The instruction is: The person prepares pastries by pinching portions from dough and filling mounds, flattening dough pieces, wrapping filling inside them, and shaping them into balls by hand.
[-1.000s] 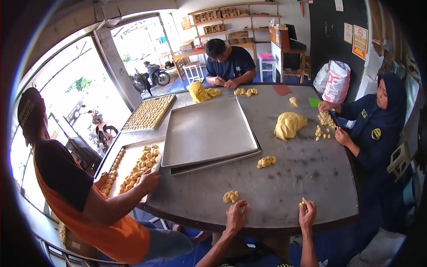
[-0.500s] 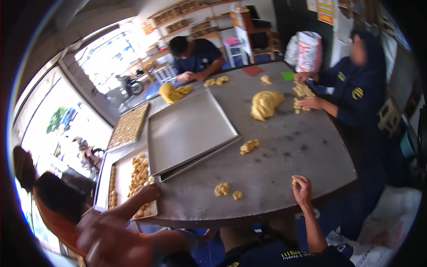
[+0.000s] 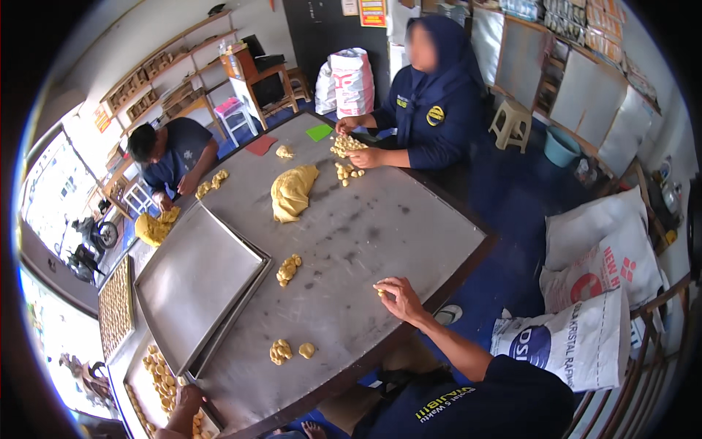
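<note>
My right hand (image 3: 395,296) hovers over the right part of the steel table (image 3: 409,249), fingers pinched on a small piece of yellow dough (image 3: 381,292). My left hand cannot be seen. Near the front edge lie a cluster of dough pieces (image 3: 281,351) and a single flattened piece (image 3: 307,350); another cluster (image 3: 288,269) sits left of my right hand. A large dough mound (image 3: 292,192) rests farther back. Stacked empty steel trays (image 3: 194,293) lie at the left.
A co-worker's hand (image 3: 187,401) is at a tray of dough rounds at lower left. A person (image 3: 439,117) works at back right, another (image 3: 175,157) at back left. Filled sacks (image 3: 592,271), a plastic stool (image 3: 510,126) and a blue basin (image 3: 561,146) stand at the right.
The view has swung to the right. My left hand, earlier beside the front cluster, has left view. A single piece now lies by that cluster. My right hand still pinches dough.
</note>
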Tool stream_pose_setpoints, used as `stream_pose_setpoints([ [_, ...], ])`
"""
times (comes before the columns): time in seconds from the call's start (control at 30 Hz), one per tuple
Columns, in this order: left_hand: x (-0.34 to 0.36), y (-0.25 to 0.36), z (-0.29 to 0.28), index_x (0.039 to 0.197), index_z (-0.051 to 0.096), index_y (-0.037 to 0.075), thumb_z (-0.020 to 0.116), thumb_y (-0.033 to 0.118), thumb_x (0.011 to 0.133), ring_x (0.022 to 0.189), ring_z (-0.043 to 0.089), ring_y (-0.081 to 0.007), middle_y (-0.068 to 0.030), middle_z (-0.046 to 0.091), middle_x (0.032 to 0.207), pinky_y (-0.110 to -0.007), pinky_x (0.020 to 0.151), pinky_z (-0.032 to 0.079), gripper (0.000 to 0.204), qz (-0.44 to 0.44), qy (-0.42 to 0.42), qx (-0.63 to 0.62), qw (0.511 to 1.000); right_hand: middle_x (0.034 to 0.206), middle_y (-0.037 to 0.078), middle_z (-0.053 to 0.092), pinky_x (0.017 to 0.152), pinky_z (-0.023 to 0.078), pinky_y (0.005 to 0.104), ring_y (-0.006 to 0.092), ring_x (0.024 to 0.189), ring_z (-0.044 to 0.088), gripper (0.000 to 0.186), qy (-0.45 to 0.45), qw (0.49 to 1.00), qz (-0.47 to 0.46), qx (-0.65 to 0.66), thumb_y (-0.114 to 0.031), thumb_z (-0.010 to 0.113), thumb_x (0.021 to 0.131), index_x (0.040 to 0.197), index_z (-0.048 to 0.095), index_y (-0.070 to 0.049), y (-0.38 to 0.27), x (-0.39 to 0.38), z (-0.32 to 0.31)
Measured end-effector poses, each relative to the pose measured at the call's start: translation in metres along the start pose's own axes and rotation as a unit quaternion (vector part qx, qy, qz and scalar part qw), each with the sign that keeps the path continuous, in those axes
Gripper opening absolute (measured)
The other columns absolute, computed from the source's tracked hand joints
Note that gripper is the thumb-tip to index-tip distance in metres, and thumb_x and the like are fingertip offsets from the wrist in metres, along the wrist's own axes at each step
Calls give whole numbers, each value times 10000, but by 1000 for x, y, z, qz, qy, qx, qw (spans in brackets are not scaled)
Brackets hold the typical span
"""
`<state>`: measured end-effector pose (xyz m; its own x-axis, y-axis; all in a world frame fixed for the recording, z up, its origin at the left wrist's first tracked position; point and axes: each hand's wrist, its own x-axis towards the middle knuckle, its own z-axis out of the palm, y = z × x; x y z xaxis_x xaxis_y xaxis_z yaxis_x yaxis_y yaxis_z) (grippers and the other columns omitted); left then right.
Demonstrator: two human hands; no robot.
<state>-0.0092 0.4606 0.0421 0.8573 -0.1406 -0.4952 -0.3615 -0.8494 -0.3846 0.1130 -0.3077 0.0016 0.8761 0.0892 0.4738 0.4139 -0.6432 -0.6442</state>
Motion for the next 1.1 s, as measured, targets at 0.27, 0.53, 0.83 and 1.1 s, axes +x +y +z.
stream_pose_setpoints([
  [0.27, -45, -7, 41, 919, 825, 325, 730, 272, 832, 1021, 729, -226, -40, 774, 983, -392, 842, 564, 139, -33, 47, -187, 981, 1158, 50, 724, 975, 493, 391, 276, 1062, 624, 263, -6, 1000, 9, 27, -111, 702, 896, 1152, 764, -118, -17, 2, 6],
  [0.53, -29, 50, -30, 965, 833, 188, 658, 251, 889, 1027, 739, -241, -55, 783, 1015, -413, 838, 571, 202, -48, -125, 79, 988, 1165, 70, 717, 963, 491, 413, 295, 1079, 630, 235, 20, 1000, 15, -6, -126, 716, 898, 1128, 767, -132, -2, -6, 4],
  [0.83, -77, 57, -7, 890, 796, 136, 691, 199, 878, 814, 728, -202, -41, 760, 863, -368, 732, 546, 123, -169, 16, 65, 983, 1146, 122, 645, 958, 502, 410, 323, 1066, 608, 404, -13, 1000, -1, 1, -18, 688, 877, 1269, 721, -106, -9, 6, 17],
  [1.1, -162, 158, -283, 977, 745, 59, 659, 153, 921, 826, 725, -236, -85, 749, 896, -366, 757, 549, 139, -355, 637, -299, 616, 1220, 92, 703, 956, 509, 408, 311, 1091, 621, 462, -29, 998, -50, -38, 59, 638, 807, 1240, 732, -71, 1, -2, 10],
])
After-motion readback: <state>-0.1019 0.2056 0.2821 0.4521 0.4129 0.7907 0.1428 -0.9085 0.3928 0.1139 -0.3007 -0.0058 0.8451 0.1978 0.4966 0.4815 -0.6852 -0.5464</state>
